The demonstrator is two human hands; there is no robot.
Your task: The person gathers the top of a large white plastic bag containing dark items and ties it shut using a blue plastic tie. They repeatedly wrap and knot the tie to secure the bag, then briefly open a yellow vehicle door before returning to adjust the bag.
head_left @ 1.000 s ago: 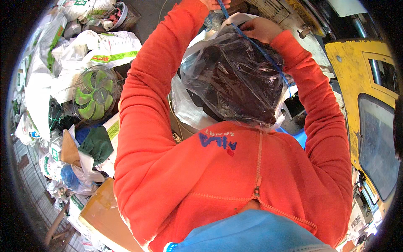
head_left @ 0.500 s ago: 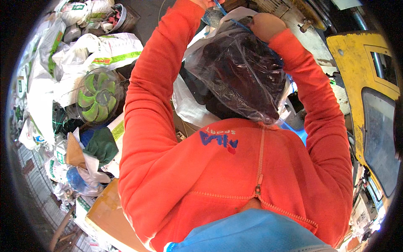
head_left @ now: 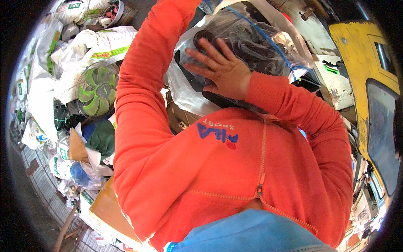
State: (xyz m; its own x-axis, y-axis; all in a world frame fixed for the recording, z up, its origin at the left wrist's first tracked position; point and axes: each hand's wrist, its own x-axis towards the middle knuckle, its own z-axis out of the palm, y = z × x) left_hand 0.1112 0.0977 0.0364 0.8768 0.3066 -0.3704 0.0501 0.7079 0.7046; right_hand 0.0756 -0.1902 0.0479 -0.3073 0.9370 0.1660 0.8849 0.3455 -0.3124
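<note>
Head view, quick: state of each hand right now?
Left hand: out of frame past the top edge; cannot be told.
Right hand: open, fingers spread, palm flat against the clear plastic bag of dark items.

**Clear plastic bag of dark contents, held at chest height**

The clear plastic bag (head_left: 252, 46) was bulging and crumpled, its film glinting in the light, and it was packed with dark, nearly black items whose kind could not be told through the wrinkles. One round black piece showed near the bag's upper left side. A thin blue line ran slantwise across the bag's upper face, from the top towards the right edge. The bag was raised in front of the orange-sleeved chest, tilted, with its lower dark edge just above the chest. The right hand (head_left: 222, 69) lay flat against its near face, fingers spread.
</note>
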